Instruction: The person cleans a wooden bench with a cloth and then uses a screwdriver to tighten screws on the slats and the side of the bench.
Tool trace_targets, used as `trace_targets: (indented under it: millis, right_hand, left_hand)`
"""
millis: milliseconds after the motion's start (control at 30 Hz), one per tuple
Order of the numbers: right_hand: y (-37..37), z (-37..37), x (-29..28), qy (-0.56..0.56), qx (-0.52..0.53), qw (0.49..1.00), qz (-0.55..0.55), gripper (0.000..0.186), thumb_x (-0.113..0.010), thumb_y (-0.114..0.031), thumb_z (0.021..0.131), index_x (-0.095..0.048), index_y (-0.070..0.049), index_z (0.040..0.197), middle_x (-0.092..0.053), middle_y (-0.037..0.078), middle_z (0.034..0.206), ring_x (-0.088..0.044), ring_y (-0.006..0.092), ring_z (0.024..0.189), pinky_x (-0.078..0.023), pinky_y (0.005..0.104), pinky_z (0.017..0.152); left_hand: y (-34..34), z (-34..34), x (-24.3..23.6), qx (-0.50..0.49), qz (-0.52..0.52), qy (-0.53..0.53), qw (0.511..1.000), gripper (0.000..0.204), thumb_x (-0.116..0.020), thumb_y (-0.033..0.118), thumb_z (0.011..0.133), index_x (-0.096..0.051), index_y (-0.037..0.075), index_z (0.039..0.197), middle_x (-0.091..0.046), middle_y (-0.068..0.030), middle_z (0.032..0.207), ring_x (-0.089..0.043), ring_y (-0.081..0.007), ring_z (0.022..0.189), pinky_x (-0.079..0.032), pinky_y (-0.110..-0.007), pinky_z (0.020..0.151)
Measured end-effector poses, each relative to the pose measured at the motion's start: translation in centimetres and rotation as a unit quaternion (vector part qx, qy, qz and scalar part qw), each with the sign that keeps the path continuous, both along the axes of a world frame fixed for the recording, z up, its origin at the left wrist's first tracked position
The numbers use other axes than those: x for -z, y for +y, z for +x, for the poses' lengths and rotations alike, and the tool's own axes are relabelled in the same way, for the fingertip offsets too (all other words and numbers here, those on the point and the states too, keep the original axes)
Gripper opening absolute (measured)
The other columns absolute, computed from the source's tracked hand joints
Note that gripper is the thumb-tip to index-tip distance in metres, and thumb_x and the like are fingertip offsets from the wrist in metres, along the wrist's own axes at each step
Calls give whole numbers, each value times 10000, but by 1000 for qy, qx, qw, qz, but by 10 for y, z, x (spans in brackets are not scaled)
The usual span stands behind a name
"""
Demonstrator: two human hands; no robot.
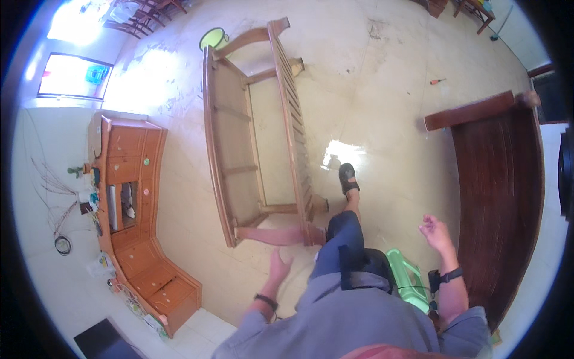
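A wooden bench [212, 149] with a slatted side [287, 107] lies tipped over on the floor ahead and to the left, its cross-braced underside showing. Close to its near end is my left hand [280, 266], thumb and fingers apart, holding nothing; a small gap seems to separate it from the bench's near curved arm [272, 236]. On the right, my right hand [436, 233] is raised in the air with loosely bent fingers and nothing visible in it. It is nearest a dark wooden bench [496, 209] by the right wall.
Beside my right leg stands a light-green plastic object [409, 281] with a handle-like opening. An orange-handled tool [436, 81] lies on the far floor. A green basin [213, 38] is behind the tipped bench. An orange-brown cabinet [134, 155] lines the left wall.
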State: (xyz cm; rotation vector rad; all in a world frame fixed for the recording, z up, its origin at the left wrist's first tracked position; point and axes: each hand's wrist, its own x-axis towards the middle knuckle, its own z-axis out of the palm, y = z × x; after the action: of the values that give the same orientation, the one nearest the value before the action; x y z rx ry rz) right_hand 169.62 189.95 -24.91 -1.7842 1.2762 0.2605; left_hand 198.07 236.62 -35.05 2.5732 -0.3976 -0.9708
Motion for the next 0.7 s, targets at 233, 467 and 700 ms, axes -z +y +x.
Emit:
trace_targets:
  millis: [233, 467, 700]
  right_hand:
    - [-112, 141, -31, -45, -129, 990, -27, 403, -695, -198, 777, -562, 15, 1093, -634, 144, 983, -626, 233, 847, -513, 337, 752]
    - [-215, 300, -43, -197, -130, 972, 16, 350, -680, -192, 816, -582, 5, 1088, -635, 108, 944, -612, 173, 828, -506, 302, 755]
    - [-373, 421, -75, -303, 42, 927, 218, 277, -633, -210, 847, -600, -48, 1070, -609, 23, 821, -559, 99, 713, -465, 245, 621]
  left_hand:
    - [-67, -26, -72, -350, -148, 128, 916, 297, -586, 193, 876, -594, -66, 1022, -640, -104, 858, -603, -179, 792, -480, -291, 730]
    - [-160, 14, -104, -417, -232, 134, 868, 207, -594, 58, 834, -590, -53, 1009, -629, -102, 886, -597, -155, 784, -494, -271, 670]
    - [-301, 107, -147, -276, -211, 143, 927, 203, -575, 42, 799, -608, -27, 987, -649, -80, 887, -599, -143, 746, -492, -271, 663]
